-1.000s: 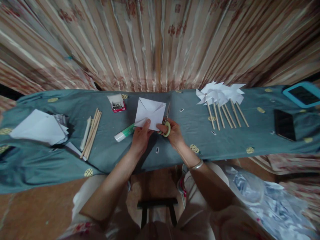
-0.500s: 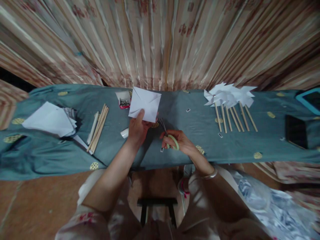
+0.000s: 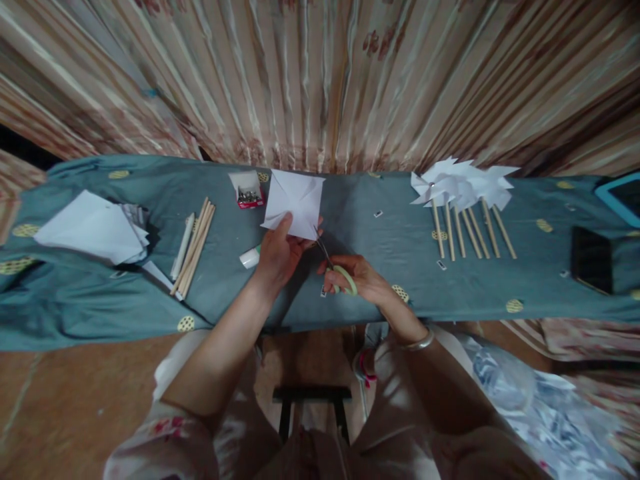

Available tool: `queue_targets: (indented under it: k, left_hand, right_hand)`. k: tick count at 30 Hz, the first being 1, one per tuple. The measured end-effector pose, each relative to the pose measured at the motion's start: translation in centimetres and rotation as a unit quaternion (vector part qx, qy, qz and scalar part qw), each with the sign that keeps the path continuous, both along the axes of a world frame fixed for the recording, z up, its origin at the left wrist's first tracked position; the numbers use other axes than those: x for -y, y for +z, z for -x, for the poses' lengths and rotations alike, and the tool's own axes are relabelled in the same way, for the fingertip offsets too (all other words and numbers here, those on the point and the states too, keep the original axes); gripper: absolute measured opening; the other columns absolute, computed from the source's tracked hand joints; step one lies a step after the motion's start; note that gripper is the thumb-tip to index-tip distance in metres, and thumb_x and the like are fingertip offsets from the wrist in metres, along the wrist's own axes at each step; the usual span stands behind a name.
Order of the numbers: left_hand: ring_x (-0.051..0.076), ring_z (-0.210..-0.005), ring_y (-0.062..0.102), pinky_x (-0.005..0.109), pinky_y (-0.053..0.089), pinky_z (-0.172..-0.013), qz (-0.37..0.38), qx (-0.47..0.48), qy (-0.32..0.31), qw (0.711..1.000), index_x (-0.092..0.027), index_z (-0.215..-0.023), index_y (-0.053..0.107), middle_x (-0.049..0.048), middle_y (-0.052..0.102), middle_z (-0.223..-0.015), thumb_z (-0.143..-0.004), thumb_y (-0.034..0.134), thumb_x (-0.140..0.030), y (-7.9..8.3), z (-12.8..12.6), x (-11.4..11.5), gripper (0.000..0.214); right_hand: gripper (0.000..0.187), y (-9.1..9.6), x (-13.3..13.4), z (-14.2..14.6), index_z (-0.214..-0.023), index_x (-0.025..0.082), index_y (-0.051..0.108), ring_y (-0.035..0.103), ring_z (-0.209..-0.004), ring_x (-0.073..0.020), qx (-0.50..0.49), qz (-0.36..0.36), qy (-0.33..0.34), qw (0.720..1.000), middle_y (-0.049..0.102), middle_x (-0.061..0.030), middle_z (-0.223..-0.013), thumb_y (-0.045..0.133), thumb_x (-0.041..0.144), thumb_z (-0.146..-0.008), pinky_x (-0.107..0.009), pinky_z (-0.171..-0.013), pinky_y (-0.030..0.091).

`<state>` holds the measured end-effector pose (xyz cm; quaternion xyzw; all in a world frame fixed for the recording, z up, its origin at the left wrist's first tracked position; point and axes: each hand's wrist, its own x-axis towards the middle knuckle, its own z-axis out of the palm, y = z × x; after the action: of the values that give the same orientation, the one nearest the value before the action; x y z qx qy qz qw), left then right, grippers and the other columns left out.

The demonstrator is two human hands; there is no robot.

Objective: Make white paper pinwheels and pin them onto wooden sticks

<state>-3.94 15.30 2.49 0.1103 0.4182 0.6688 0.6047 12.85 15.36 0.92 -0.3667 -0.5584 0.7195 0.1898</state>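
Pinching creased, square white paper (image 3: pixel 300 197) is the left hand (image 3: pixel 278 257); the right hand (image 3: pixel 364 277) grips green-handled scissors (image 3: pixel 347 274).

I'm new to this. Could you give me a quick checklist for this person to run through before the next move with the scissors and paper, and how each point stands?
1. Paper square held: ok, the left hand grips its near edge, thumb on top.
2. Scissors in hand: ok, held by the handles in the right hand.
3. Scissors clear of the left hand: cannot tell; their tips look very close to it.
4. Small box open: ok, lid up, metal bits showing.
5. White-and-green tube fully in sight: not ok, the left hand partly hides it.
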Motion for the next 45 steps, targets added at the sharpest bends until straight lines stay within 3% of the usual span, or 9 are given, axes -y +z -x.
queue_targets:
  k: [7, 29, 35, 45]
  left_hand:
    - [0.022, -0.091, 0.073, 0.035, 0.058, -0.084, 0.015, -0.002, -0.017, 1.000, -0.013, -0.098, 0.066, 0.0110, 0.075, -0.098, -0.094, 0.054, -0.028, -0.03, -0.64, 0.26, 0.020]
    - [0.022, -0.086, 0.074, 0.037, 0.059, -0.081, 0.021, -0.006, -0.022, 1.000, -0.012, -0.099, 0.065, 0.0112, 0.075, -0.094, -0.096, 0.044, -0.023, 0.15, -0.77, 0.38, 0.024]
    - [0.022, -0.087, 0.074, 0.041, 0.058, -0.087, 0.017, -0.008, -0.019, 1.000, -0.010, -0.101, 0.064, 0.0108, 0.075, -0.093, -0.096, 0.045, -0.022, 0.27, -0.74, 0.44, 0.023]
    - [0.021, -0.086, 0.074, 0.037, 0.059, -0.084, 0.019, -0.009, -0.018, 1.000, -0.014, -0.098, 0.064, 0.0098, 0.075, -0.093, -0.093, 0.052, -0.025, 0.09, -0.61, 0.34, 0.017]
  right_hand:
    - [0.048, 0.16, -0.07, 0.20, -0.076, 0.017, 0.066, 0.056, -0.050, -0.0091, -0.020, 0.008, -0.019, 1.000, 0.063, 0.0029, -0.057, 0.080, 0.060, -0.062, -0.020, -0.046, 0.044]
    - [0.043, 0.10, -0.05, 0.31, -0.075, 0.017, 0.067, 0.055, -0.049, -0.0077, -0.019, 0.034, -0.027, 0.999, 0.063, 0.0039, -0.055, 0.086, 0.051, -0.057, -0.019, -0.046, 0.043]
    - [0.044, -0.23, -0.05, 0.44, -0.072, 0.017, 0.067, 0.054, -0.046, -0.0071, -0.027, 0.041, -0.036, 0.998, 0.062, 0.0050, -0.053, 0.088, 0.051, -0.055, -0.019, -0.045, 0.044]
    - [0.044, -0.37, -0.03, 0.62, -0.071, 0.017, 0.066, 0.053, -0.043, -0.0064, -0.025, 0.053, -0.041, 0.997, 0.061, 0.0058, -0.052, 0.089, 0.049, -0.052, -0.019, -0.043, 0.044]
